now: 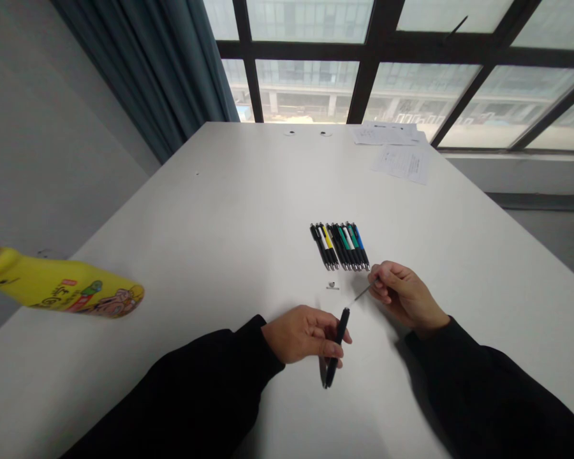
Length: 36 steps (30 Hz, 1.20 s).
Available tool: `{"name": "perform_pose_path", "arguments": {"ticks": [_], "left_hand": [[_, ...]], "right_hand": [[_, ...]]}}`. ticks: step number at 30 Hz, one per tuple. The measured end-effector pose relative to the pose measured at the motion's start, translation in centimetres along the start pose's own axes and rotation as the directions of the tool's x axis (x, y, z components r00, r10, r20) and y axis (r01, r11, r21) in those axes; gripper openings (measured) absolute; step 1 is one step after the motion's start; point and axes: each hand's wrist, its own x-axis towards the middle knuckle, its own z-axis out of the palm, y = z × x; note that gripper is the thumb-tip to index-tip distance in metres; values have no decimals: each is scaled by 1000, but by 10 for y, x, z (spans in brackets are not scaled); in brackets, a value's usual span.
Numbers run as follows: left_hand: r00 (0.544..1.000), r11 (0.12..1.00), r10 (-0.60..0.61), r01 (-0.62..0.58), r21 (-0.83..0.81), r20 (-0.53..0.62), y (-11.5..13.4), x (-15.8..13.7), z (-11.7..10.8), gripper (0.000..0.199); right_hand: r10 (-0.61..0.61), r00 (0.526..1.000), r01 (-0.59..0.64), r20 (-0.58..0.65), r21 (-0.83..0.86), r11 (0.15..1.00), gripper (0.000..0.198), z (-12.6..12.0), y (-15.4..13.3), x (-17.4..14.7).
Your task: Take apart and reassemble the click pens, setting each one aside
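Observation:
My left hand [310, 335] is closed around a black pen barrel [337, 350], held slanted just above the white table. Between the fingertips of my right hand [404, 293] is a thin pen refill [362, 293], its lower end at the top opening of the barrel. Whether its tip sits inside the opening, I cannot tell. Small metallic pen parts [332, 286] lie on the table above my left hand. Beyond them several click pens [339, 247] lie side by side in a row, with black grips and black, white, yellow, green and blue bodies.
On the left of the white table [210, 210] stands a yellow bottle [62, 284] with a printed label. Paper sheets [397, 156] lie at the far right corner. Two round fittings [291, 133] are near the far edge, below the window.

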Motion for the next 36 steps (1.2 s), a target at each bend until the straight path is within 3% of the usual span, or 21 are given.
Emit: {"name": "perform_pose_path", "arguments": {"ticks": [10, 16, 21, 26, 36], "left_hand": [[999, 999, -39, 39, 38, -9, 1, 2, 1, 46], [1000, 1000, 7, -7, 5, -4, -3, 5, -1, 48], [1000, 999, 25, -25, -21, -7, -5, 5, -2, 47], [1000, 1000, 18, -18, -15, -14, -4, 5, -2, 46], [1000, 1000, 22, -22, -21, -19, -5, 5, -2, 47]], "right_hand": [[-30, 1000, 30, 8, -65, 997, 27, 4, 2, 1], [71, 974, 1, 215, -317, 949, 26, 18, 10, -7], [95, 942, -18, 321, -235, 972, 33, 20, 13, -8], [78, 967, -40, 242, -158, 987, 19, 20, 14, -9], [138, 966, -126, 220, -67, 990, 23, 28, 8, -12]]}}
